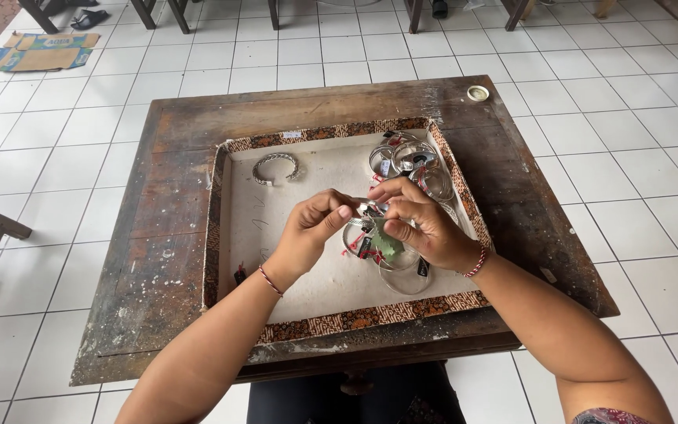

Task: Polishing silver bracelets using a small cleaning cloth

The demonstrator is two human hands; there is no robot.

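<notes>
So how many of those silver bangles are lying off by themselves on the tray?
1. A single silver cuff bangle lies alone near the tray's far left corner. The rest sit heaped at the far right and under the hands, overlapping, so that pile can't be counted.

Pretty even, soft daylight here, nothing harsh. The white glossy floor tiles (629,118) catch a mild sheen up top. Only faint shadows under the dark worn wooden table (174,235). Sharp focus overall, with slight wide-angle stretch at the edges.

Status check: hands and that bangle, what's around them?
Left hand and right hand both pinching a silver bangle over the tray. Bangle pile right behind; lone cuff bracelet far-left.
</notes>
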